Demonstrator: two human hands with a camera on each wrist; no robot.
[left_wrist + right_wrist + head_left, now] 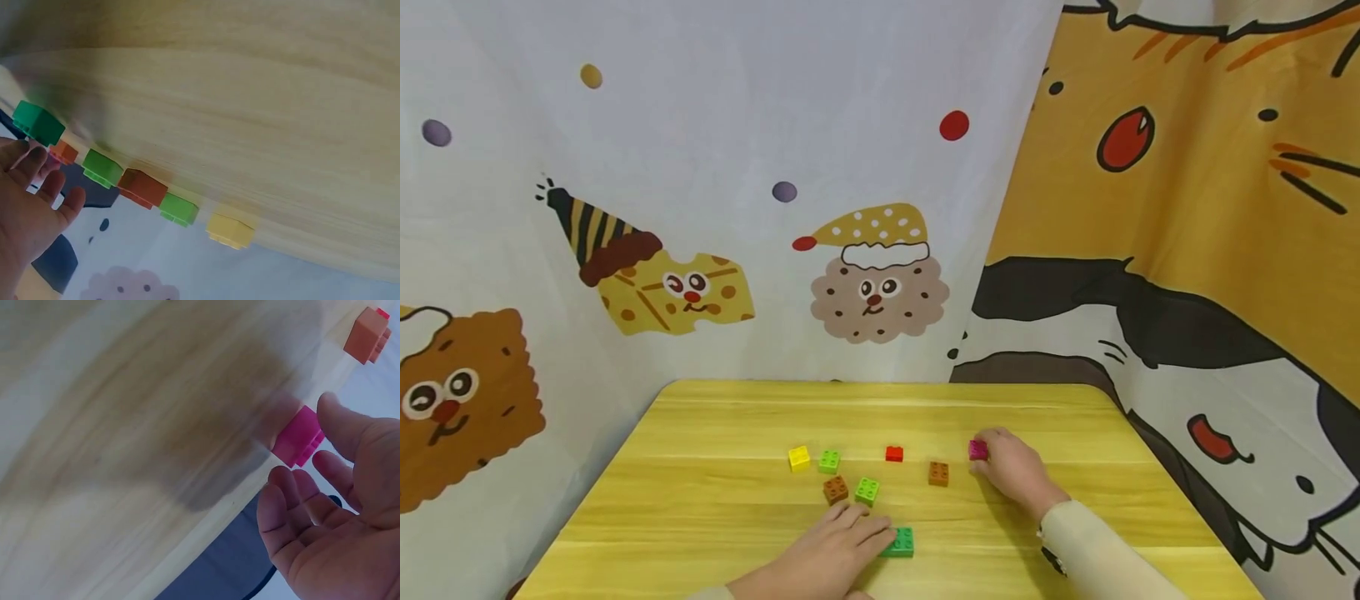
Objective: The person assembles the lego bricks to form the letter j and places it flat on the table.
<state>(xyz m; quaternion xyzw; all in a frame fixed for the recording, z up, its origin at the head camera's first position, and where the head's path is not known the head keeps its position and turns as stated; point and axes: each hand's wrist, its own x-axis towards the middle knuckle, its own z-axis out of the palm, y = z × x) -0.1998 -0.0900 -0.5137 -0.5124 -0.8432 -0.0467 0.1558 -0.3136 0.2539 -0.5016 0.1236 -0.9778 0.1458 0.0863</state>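
Observation:
On the table's near part lies a dark green building brick (901,542), its left end covered by my left hand (829,550). The left fingers are loosely extended, and some fingertips (37,154) are at its studded side in the left wrist view. Farther right, my right hand (1017,471) is at a magenta brick (977,450). Its thumb and fingers stand around that brick without a clear pinch in the right wrist view, where the magenta brick (299,437) appears to rest on the table.
Beyond my left hand lie a brown brick (835,489), two lime green bricks (867,491) (829,462) and a yellow brick (799,458). A red brick (894,454) and another brown brick (938,473) lie between the hands. A printed curtain (865,108) hangs behind the wooden table (737,417).

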